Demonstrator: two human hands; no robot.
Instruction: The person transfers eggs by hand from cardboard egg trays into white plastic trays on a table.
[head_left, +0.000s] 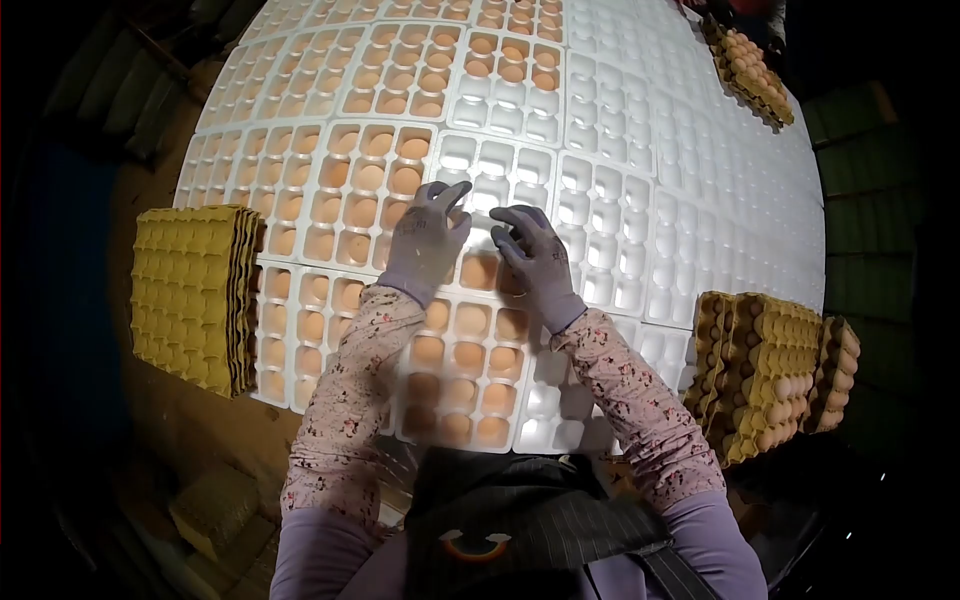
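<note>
My left hand, in a grey glove, hovers over the left side of a white egg tray. Its fingers are apart and I see nothing in them. Beside it, my right hand, also gloved, is over the tray's right side with its fingers bent and spread, apparently holding nothing. Between the wrists, a brown egg sits in the tray's near row; the cells farther away are bare. A white tray full of eggs lies nearest my body, partly under my arms' shadow.
Egg-filled white trays cover the left side, and bare white trays the right. Stacked yellow pulp trays stand at the left edge. Pulp trays holding eggs are at the right edge, with another egg stack at the far right.
</note>
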